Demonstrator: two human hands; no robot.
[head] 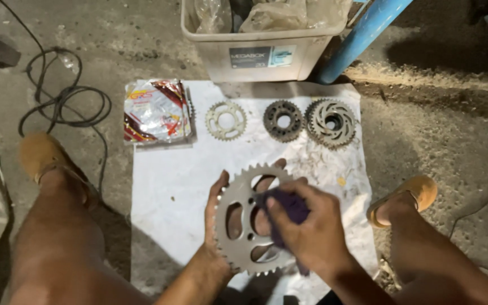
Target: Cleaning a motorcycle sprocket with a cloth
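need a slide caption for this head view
Left hand holds a large sprocket while right hand presses a purple cloth on it, above a white sheet.

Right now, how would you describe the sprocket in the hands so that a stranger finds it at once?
On the white sheet spread over the concrete floor, look below the row of three smaller sprockets. The large grey sprocket rests in the left hand while the right hand presses a purple cloth on it; it alone is held.

bare arms and legs, tan sandals (40, 155) on both feet.
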